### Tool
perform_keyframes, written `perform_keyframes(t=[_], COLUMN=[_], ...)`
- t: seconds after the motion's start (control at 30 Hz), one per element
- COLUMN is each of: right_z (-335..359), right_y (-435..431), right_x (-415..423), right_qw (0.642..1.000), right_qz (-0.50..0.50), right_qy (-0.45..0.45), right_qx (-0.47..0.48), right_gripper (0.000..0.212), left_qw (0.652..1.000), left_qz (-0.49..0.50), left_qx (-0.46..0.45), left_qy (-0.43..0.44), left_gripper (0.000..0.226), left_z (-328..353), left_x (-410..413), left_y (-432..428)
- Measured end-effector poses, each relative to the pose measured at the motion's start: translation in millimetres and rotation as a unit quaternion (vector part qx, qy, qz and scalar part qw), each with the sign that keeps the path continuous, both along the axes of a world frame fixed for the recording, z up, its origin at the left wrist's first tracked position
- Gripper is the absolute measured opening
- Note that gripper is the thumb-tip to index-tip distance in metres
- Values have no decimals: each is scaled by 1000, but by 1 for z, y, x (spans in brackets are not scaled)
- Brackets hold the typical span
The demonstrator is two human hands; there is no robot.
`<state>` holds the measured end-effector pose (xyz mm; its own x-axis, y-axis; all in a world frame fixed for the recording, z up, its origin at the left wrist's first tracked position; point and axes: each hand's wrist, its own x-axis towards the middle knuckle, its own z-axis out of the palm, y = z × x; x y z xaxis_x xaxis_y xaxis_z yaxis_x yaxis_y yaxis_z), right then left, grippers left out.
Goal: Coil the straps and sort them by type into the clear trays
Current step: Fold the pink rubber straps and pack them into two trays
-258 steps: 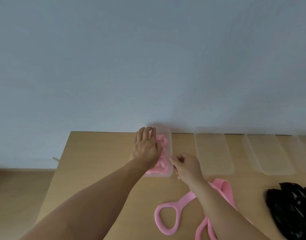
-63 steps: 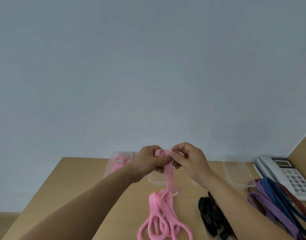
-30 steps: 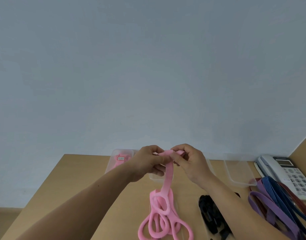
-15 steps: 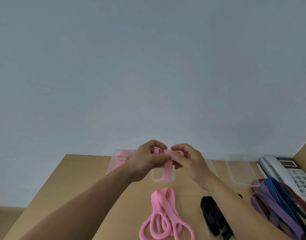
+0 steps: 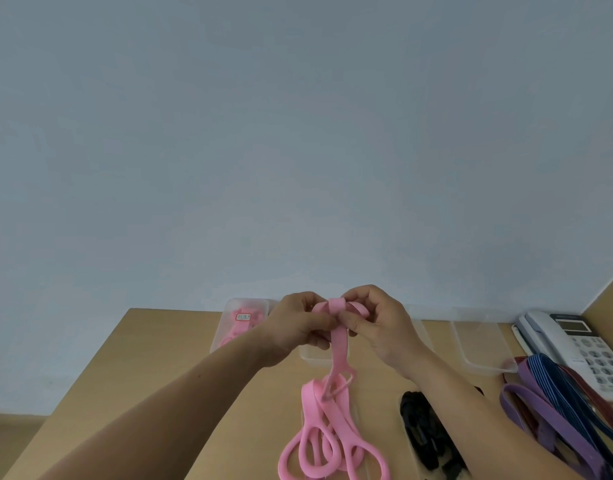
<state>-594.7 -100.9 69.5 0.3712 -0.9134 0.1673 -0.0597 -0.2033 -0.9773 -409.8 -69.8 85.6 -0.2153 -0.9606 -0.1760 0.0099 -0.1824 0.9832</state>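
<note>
Raised above the table, my left hand (image 5: 303,325) and my right hand (image 5: 376,322) both pinch the top end of a pink strap (image 5: 338,344). That end is folded into a small loop between my fingertips. The strap hangs down to a pile of pink loops (image 5: 327,445) lying on the wooden table (image 5: 152,368). At the back left a clear tray (image 5: 225,327) holds coiled pink straps (image 5: 241,323). A second clear tray (image 5: 310,358) is partly hidden behind my hands, and a third clear tray (image 5: 481,344) sits to the right.
A black strap bundle (image 5: 424,431) lies right of the pink pile. Purple, blue and dark red straps (image 5: 554,393) lie at the right edge, next to a white desk phone (image 5: 575,344). A plain wall rises behind the table.
Since 8.6 s ago my hands left the pink tray and lifted a pink strap. Over the last second the strap's top end has been folded over between my fingers and the hanging part has shifted slightly.
</note>
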Motion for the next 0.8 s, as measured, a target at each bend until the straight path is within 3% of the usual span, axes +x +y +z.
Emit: perform_keyframes(t=[0.07,0.2,0.43,0.57,0.7,0.8], right_z=[0,-2,5,7,5,4], right_y=[1,3,4,3,3,2], right_x=[1,1,-3,-3,-3,-2], right_qw=[1000,1000,996,993,996,999], right_qz=[8,11,11,27,11,-2], right_qy=[-2,-6,-49,-8,-7,-3], right_qx=[-2,1,77,113,87,53], right_gripper=[27,31,22,21,15,8], left_qw=[1000,999,996,996,998,1000], left_qz=[-18,13,55,28,32,-8], left_qx=[7,2,-63,-86,-50,-16], left_qy=[24,48,22,4,9,19], left_gripper=[23,32,32,33,47,37], left_z=[2,3,-6,-7,-8,-4], left_x=[0,0,-1,-2,-2,-1], left_y=[1,1,1,3,4,5])
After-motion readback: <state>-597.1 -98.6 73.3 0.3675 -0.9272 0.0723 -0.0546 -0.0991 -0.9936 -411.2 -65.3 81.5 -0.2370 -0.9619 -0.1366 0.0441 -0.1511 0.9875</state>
